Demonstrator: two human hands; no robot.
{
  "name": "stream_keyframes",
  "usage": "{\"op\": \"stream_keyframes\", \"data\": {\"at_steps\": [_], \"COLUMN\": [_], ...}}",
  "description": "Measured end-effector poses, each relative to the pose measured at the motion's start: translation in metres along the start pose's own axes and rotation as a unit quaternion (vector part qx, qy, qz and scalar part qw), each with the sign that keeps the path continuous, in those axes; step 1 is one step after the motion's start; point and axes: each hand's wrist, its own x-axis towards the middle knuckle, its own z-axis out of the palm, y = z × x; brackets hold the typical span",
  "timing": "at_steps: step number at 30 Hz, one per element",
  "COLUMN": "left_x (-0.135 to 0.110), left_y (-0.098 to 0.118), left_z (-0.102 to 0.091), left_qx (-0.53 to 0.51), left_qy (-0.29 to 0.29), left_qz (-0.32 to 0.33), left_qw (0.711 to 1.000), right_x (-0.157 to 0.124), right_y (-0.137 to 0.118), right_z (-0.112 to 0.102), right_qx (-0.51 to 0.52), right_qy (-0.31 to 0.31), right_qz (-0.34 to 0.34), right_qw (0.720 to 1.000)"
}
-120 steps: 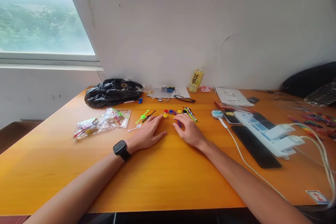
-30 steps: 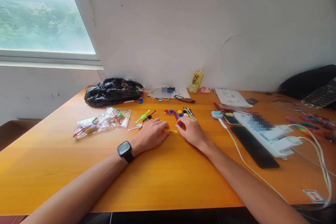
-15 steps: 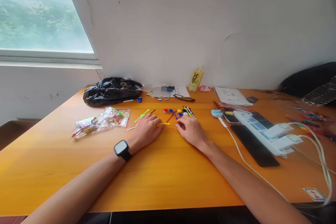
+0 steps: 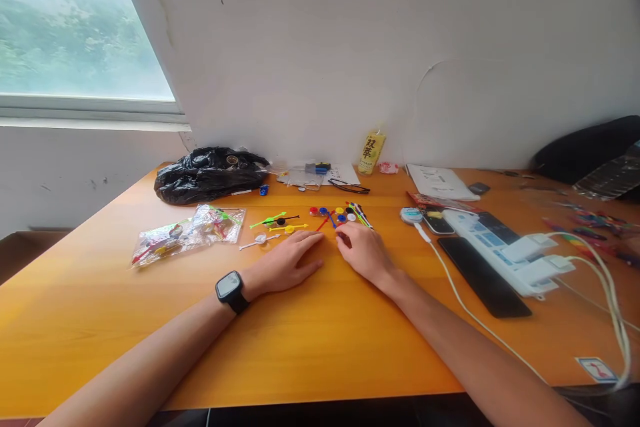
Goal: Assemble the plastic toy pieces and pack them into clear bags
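Observation:
My left hand [image 4: 290, 259] lies low over the table with its fingers stretched out and the thumb apart, holding nothing. Its fingertips are by the lower end of a red plastic arrow [image 4: 325, 221]. My right hand [image 4: 366, 251] has bent fingers drawn together beside a blue plastic arrow [image 4: 331, 219]; what they hold, if anything, is hidden. Left of these lie a green arrow [image 4: 270, 219], a black arrow [image 4: 287, 221], a yellow arrow [image 4: 289, 229] and a white arrow [image 4: 260, 239], each with a round piece at its middle. Several coloured discs [image 4: 341, 211] sit behind my hands.
Clear packets of coloured parts [image 4: 170, 240] lie at the left, before a black plastic bag [image 4: 210, 173]. At the right are a dark phone [image 4: 485, 277], a white power strip [image 4: 500, 247] and white cables [image 4: 463, 303]. Eyeglasses [image 4: 349, 187] and a yellow pouch [image 4: 371, 152] stand farther back.
My left hand has let go of the yellow arrow, which now lies beside the black one, and has moved right toward the red arrow. My right hand has barely moved.

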Motion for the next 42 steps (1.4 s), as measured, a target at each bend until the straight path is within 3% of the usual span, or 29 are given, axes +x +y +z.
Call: {"op": "stream_keyframes", "data": {"at_steps": [10, 18, 22, 25, 30, 37, 42], "left_x": [0.001, 0.003, 0.004, 0.004, 0.003, 0.003, 0.004], "left_y": [0.0, -0.009, -0.011, -0.012, -0.012, -0.006, -0.006], "left_z": [-0.002, -0.004, -0.005, -0.003, -0.003, -0.007, -0.008], "left_qx": [0.048, 0.064, 0.057, 0.079, 0.119, 0.152, 0.15], "left_qy": [0.031, 0.078, 0.09, 0.087, 0.065, 0.047, 0.066], "left_qz": [-0.025, -0.083, -0.098, -0.096, -0.099, -0.07, -0.086], "left_qw": [0.998, 0.991, 0.99, 0.988, 0.986, 0.985, 0.983], "right_x": [0.0, -0.001, -0.002, -0.001, 0.003, 0.006, 0.006], "right_y": [-0.006, -0.006, -0.008, -0.007, 0.001, 0.011, 0.011], "right_z": [-0.003, -0.001, 0.002, 0.002, 0.004, 0.012, 0.012], "right_qx": [0.01, 0.024, 0.04, 0.063, 0.113, 0.147, 0.164], "right_qy": [-0.02, -0.046, -0.033, -0.017, 0.042, 0.044, 0.061], "right_qz": [0.017, 0.01, -0.004, 0.023, 0.011, -0.02, -0.026], "right_qw": [1.0, 0.999, 0.999, 0.998, 0.993, 0.988, 0.984]}}
